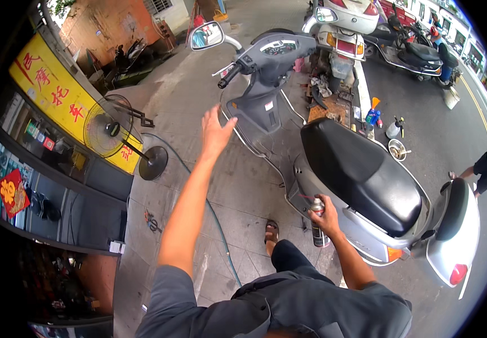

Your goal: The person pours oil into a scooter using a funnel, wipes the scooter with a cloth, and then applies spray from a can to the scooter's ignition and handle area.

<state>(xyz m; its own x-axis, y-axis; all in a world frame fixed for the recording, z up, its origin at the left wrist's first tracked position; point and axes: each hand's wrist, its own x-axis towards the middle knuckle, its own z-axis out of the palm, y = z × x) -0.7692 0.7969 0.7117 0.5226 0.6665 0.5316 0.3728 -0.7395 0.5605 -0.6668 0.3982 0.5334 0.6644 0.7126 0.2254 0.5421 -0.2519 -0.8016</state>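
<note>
A grey scooter (333,194) with a long black seat (361,172) stands in front of me, its handlebar at the far end. My right hand (326,213) is wrapped round an aerosol spray can (320,234) beside the scooter's side panel. A thin red straw (306,197) sticks out from the can's top toward the scooter body. My left hand (217,132) reaches out in the air with spread fingers, holding nothing, below the left handlebar grip (230,76). Whether it touches the scooter's front shield (254,110) I cannot tell; it looks apart.
On the left stand a black pedestal fan (108,128) and a yellow sign (46,84). A green hose (212,211) crosses the paving. Beyond the scooter lie a spray bottle (394,128), a metal bowl (397,150) and tools. Other scooters (418,56) and a person (484,166) are on the right.
</note>
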